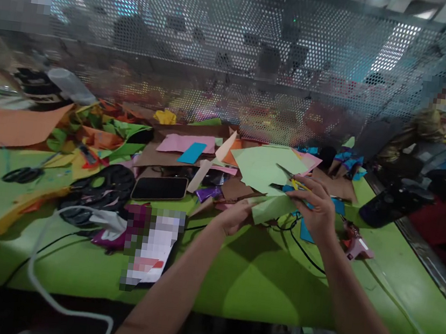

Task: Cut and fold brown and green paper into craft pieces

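My right hand [316, 205] is closed around a pair of scissors [284, 171]. The blades stand apart and point left, and yellow shows near the handle. A small piece of light green paper [272, 210] is pinched by my left hand [235, 217], its fingers partly hidden. This piece hangs just below the scissor blades; whether they touch it I cannot tell. Behind both hands, a larger pale green sheet [262, 161] rests on a pile of coloured paper. A blue strip [192, 153] and a pink sheet [173, 142] lie to its left.
On the green table [256, 290] lie a black phone [160, 188], another phone with a lit screen [156, 251], a yellow glue gun [26, 208], a pink glue gun [355, 243] and black-handled scissors [22, 174]. Cables cross it. A dark bottle [396, 199] lies right; perforated metal [206, 40] stands behind.
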Available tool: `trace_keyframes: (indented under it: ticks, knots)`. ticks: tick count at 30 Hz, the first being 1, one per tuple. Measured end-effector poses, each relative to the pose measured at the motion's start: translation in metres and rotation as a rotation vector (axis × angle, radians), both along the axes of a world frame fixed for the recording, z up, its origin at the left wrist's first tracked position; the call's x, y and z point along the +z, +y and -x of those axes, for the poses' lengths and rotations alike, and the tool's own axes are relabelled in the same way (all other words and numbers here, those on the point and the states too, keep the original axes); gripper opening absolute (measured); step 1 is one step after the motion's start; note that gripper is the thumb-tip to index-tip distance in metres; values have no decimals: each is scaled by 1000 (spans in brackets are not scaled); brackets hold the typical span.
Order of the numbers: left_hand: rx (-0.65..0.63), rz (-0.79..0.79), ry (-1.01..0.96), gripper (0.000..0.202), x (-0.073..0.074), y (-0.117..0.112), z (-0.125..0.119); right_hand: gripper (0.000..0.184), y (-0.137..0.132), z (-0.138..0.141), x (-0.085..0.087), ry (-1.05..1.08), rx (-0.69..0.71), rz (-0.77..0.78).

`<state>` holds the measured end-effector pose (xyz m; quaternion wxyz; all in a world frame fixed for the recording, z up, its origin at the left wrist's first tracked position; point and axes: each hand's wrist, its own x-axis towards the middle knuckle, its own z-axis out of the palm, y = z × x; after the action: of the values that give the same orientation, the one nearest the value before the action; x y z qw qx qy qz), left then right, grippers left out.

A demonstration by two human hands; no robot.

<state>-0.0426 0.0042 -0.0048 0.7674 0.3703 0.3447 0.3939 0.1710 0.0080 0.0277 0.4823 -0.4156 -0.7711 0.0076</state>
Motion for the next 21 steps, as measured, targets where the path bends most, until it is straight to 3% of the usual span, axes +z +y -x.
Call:
trace_keyframes:
  ticks: [4,9,11,16,19,21]
  knots:
    - [89,15,-27,39,3,3,-1,18,-2,0,3,5,-17,-6]
    - [381,75,-57,30,-3,12,1,22,-3,0,6,-19,2,21]
    - [440,77,-100,28,-5,16,2,24,-3,-2,6,-34,15,59]
    - [496,41,-148,23,-4,17,3,21,-1,-6,2,39,49,240]
    - [459,-16,-52,26,-4,15,5,15,2,-7,-1,51,-14,307]
    - [386,-125,92,30,-4,13,6,25,4,-7,-4,52,-90,302]
